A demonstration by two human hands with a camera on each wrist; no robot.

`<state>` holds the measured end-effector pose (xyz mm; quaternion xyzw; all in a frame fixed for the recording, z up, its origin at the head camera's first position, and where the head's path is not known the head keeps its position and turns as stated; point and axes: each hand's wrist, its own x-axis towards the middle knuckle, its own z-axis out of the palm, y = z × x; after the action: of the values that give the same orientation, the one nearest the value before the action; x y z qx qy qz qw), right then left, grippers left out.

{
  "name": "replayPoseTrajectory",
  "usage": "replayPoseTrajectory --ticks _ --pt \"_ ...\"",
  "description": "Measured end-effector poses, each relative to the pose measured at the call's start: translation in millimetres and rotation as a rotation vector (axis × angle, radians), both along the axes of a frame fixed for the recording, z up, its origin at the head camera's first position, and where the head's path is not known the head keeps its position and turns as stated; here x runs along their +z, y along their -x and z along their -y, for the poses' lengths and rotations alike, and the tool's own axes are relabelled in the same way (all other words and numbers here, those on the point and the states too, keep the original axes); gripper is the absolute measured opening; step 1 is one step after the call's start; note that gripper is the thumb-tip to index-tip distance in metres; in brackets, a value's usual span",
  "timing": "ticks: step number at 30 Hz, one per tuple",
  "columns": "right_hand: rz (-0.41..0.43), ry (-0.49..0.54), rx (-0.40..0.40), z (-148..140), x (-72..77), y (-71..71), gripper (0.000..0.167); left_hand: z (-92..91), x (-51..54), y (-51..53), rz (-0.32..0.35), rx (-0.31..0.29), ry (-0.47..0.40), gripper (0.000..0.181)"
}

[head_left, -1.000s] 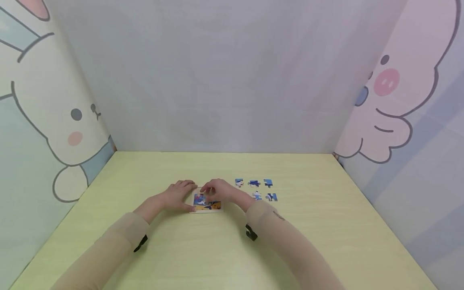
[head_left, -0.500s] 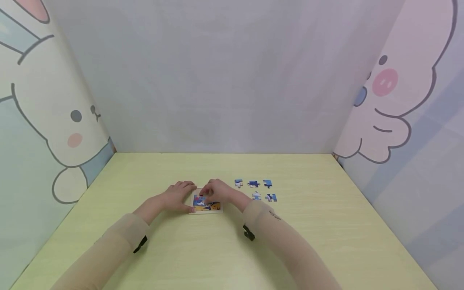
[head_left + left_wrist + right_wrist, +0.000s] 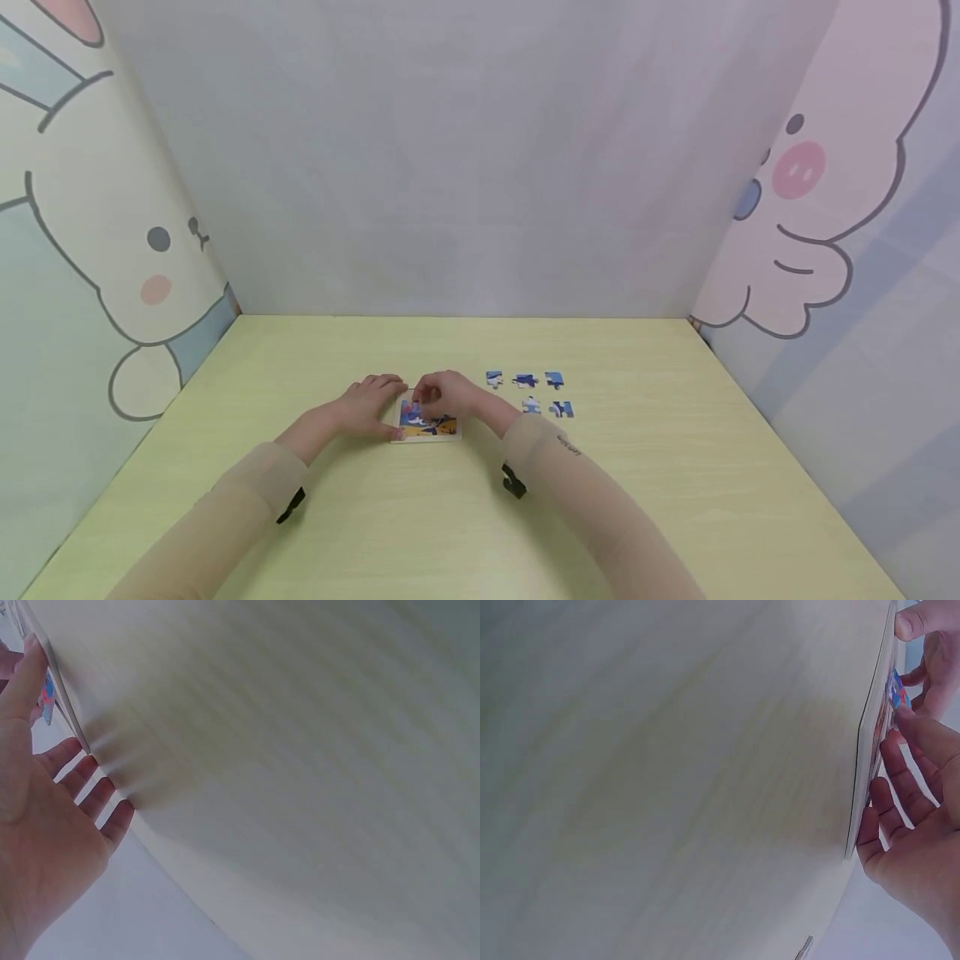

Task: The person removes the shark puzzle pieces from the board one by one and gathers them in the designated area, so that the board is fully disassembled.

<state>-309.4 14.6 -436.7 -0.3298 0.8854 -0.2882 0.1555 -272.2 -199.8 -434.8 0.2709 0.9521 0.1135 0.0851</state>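
yellow tabletop [image 3: 450,525] is meeting a grey far wall [image 3: 465,158] between cartoon panels [image 3: 112,225]; my right hand [image 3: 450,395] is pinching a puzzle piece [image 3: 900,691], my spread left hand [image 3: 367,406] touching the frame [image 3: 431,439].

From where I stand, the right hand [image 3: 452,395] hides the puzzle tray [image 3: 427,440] from about twelve to two o'clock, and its fingers mask part of the pinched piece [image 3: 900,691]. Lettering [image 3: 569,446] on the right sleeve [image 3: 600,508] is too small to read. The left wrist camera crops the left hand [image 3: 56,802] at eight o'clock; the right's clips an unclear sliver [image 3: 805,949] at five.
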Motion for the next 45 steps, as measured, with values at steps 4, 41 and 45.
replayPoseTrajectory --ticks 4,41,45 --pt "0.021 0.039 -0.021 1.6 0.6 -1.4 0.01 -0.6 -0.3 0.2 0.002 -0.003 0.0 0.087" --pt "0.018 0.114 -0.085 -31.3 18.4 4.1 0.011 -2.3 1.5 -1.2 -0.004 0.005 0.011 0.086" --pt "0.012 0.089 -0.069 -40.9 20.3 2.7 0.009 -1.1 0.6 -1.5 -0.007 0.009 0.017 0.086"
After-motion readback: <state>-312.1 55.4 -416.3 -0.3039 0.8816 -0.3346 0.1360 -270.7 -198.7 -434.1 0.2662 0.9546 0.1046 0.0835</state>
